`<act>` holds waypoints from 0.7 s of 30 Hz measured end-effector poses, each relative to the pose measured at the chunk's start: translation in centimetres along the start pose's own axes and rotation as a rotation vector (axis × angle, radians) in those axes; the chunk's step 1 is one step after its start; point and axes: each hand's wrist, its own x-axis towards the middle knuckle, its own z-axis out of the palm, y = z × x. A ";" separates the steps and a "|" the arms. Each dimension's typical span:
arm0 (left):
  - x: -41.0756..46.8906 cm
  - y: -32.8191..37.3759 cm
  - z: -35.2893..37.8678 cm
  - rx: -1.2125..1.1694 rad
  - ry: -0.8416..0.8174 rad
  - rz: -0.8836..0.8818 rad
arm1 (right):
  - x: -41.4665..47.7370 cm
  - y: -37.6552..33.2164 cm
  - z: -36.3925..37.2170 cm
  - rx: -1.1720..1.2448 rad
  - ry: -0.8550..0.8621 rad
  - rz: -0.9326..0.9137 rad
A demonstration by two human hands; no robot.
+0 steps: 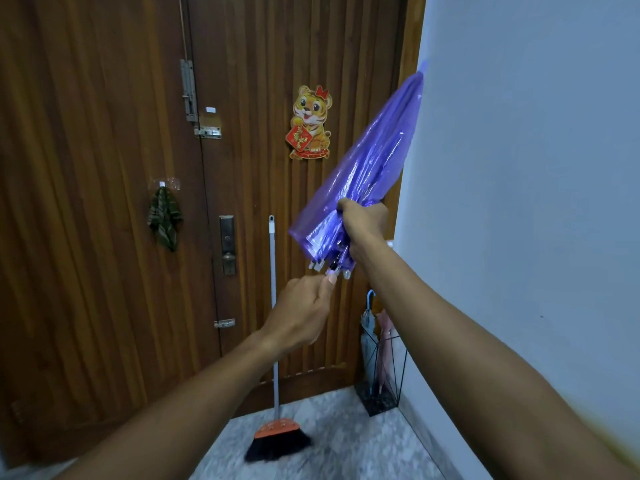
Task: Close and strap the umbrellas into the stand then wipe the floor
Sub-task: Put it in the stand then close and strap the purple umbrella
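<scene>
A translucent purple umbrella (372, 161) is folded and held up at chest height, its tip pointing up and right toward the wall. My right hand (365, 223) is wrapped around the gathered canopy near its lower rim. My left hand (303, 310) pinches the shaft or handle just below the rib tips; the handle itself is hidden in the fist. Down in the corner a black wire umbrella stand (381, 393) holds a grey-blue umbrella (367, 337) and a pink umbrella (383, 344), both folded and upright.
A broom (275, 341) with an orange head and black bristles leans on the wooden double door (104, 237). A green cloth (164, 220) hangs from a hook on the door. The grey wall (536, 202) runs along the right; marbled floor (346, 445) lies below.
</scene>
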 end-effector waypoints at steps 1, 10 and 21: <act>-0.1 0.1 -0.3 0.075 -0.012 -0.004 | 0.0 0.3 -0.1 -0.030 0.006 -0.008; 5.2 1.8 -4.7 -0.180 0.258 -0.316 | -3.0 2.4 -0.3 -0.412 -0.144 -0.204; 7.8 -2.0 -4.8 -0.952 0.491 -0.736 | -6.0 0.8 -2.7 -0.799 -0.827 -0.364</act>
